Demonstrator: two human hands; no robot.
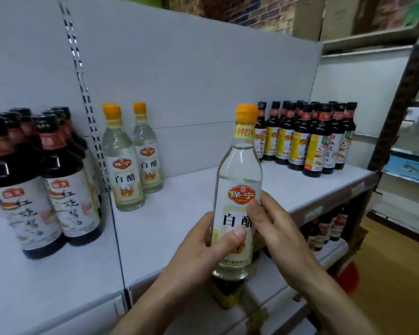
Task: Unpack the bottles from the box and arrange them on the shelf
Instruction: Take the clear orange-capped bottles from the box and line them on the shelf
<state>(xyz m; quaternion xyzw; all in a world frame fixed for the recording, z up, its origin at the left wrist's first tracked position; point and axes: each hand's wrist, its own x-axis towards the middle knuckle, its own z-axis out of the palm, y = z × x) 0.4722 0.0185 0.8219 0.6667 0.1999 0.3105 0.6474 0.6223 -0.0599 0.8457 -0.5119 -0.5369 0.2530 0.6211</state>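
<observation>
Both left hand [203, 250] and right hand [273, 228] grip the clear bottle [240, 170] at the shelf [191, 189] edge, bare room beyond.

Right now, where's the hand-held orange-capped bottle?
Head view, centre: held bottle gripped by left hand and right hand over the shelf front, between shelved clear bottles and dark bottles at right.

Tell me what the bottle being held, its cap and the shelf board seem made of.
The held bottle: clear and glossy, glass or hard clear plastic; see-through with sharp highlights. Its cap: orange, dull, probably plastic, perhaps under a shrink seal. The shelf board: white, smooth, matte, likely painted metal.
</observation>
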